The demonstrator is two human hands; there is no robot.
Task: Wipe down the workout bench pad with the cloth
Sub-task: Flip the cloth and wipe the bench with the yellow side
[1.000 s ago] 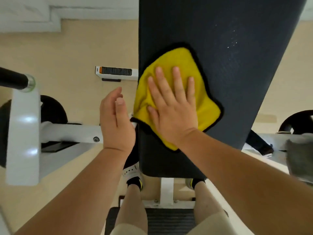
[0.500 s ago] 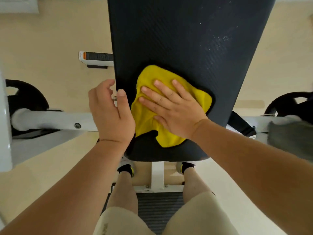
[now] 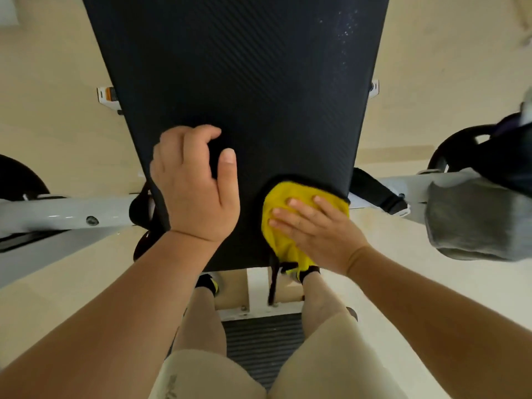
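Note:
The black textured bench pad [image 3: 247, 82] fills the upper middle of the head view, narrowing toward me. A yellow cloth with black edging [image 3: 283, 205] lies bunched at the pad's near right corner and hangs over its front edge. My right hand [image 3: 315, 228] presses flat on the cloth with fingers spread. My left hand [image 3: 195, 185] rests on the pad's near left edge, fingers curled, thumb up, holding nothing. A few light specks [image 3: 344, 27] show on the pad's far right.
White frame bars [image 3: 66, 211] run out to both sides under the pad, with black weight plates [image 3: 452, 151] at the ends. A grey cloth [image 3: 475, 217] drapes over the right bar. My legs straddle the bench post [image 3: 256, 286] above a ribbed black mat [image 3: 262, 344].
My right hand has dragged the cloth down and to the right, from the pad's middle to its near right corner. My left hand has shifted onto the pad's left edge. The view has moved closer.

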